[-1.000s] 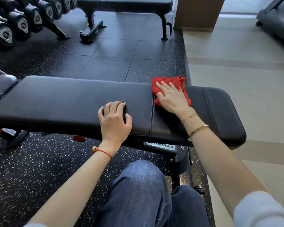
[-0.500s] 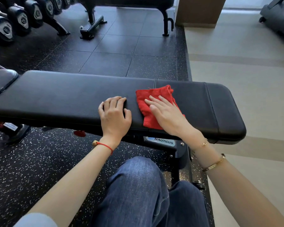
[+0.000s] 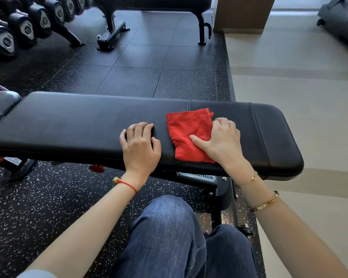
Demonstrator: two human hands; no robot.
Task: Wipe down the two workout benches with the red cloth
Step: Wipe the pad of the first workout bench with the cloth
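The near black padded bench [image 3: 78, 121] runs left to right in front of me. On its right half, across a seam in the pad, lies the red cloth [image 3: 187, 129], spread fairly flat. My right hand [image 3: 223, 139] holds the cloth at its right edge, thumb lying on top and fingers curled at the edge. My left hand [image 3: 140, 145] rests on the pad just left of the cloth, fingers bent, holding nothing. The second black bench [image 3: 153, 2] stands at the far top of the view, partly cut off.
A rack of black dumbbells [image 3: 24, 27] lines the upper left. A brown pillar [image 3: 243, 13] and a dark machine [image 3: 344, 19] stand at the upper right on pale floor. My jeans-clad knee [image 3: 169, 227] is close under the near bench's frame.
My right hand drew the red cloth from the pad's far edge toward me and leftward, then shifted to the cloth's right edge, uncovering most of it. My left hand stayed put.
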